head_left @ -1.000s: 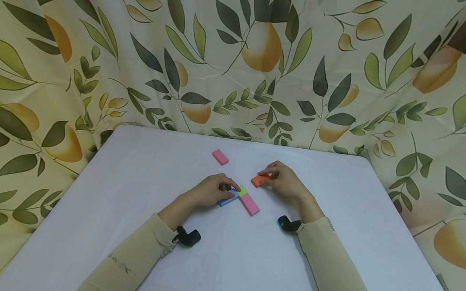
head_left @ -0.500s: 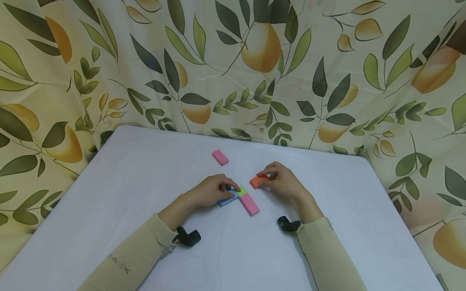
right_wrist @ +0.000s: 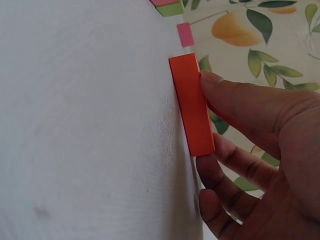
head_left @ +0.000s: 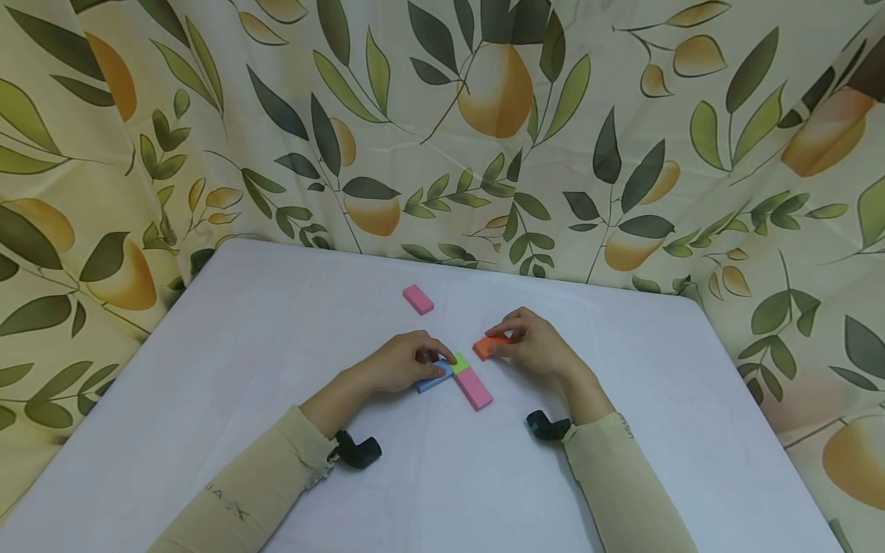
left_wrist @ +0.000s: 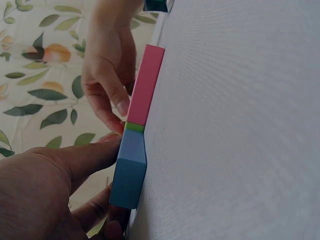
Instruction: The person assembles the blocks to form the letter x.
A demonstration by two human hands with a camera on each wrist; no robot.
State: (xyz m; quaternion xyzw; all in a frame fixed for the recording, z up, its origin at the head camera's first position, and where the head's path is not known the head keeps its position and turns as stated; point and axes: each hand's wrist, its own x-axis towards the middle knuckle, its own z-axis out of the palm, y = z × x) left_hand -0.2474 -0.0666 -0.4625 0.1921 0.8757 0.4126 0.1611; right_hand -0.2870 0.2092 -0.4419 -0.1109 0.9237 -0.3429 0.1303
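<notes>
In the head view my left hand [head_left: 402,361] grips a blue block [head_left: 432,382] lying on the table, its index fingertip at a green block [head_left: 460,363]. A long pink block [head_left: 474,389] abuts the green one on the near side, and the blue one meets them from the left. My right hand [head_left: 541,342] holds an orange block [head_left: 483,348] between thumb and fingers, just right of the green block with a small gap between. The right wrist view shows the orange block [right_wrist: 192,105] lengthwise, low at the white cloth, with the thumb along its side.
A second, shorter pink block [head_left: 418,299] lies farther back on the white table [head_left: 311,307]. Behind the table hangs a curtain [head_left: 442,153] printed with fruit and leaves. Black wrist cameras [head_left: 358,451] stick out from both sleeves near the tabletop.
My right hand has slid the orange block slightly left, toward the green block. The left hand and the other blocks have stayed where they were.
</notes>
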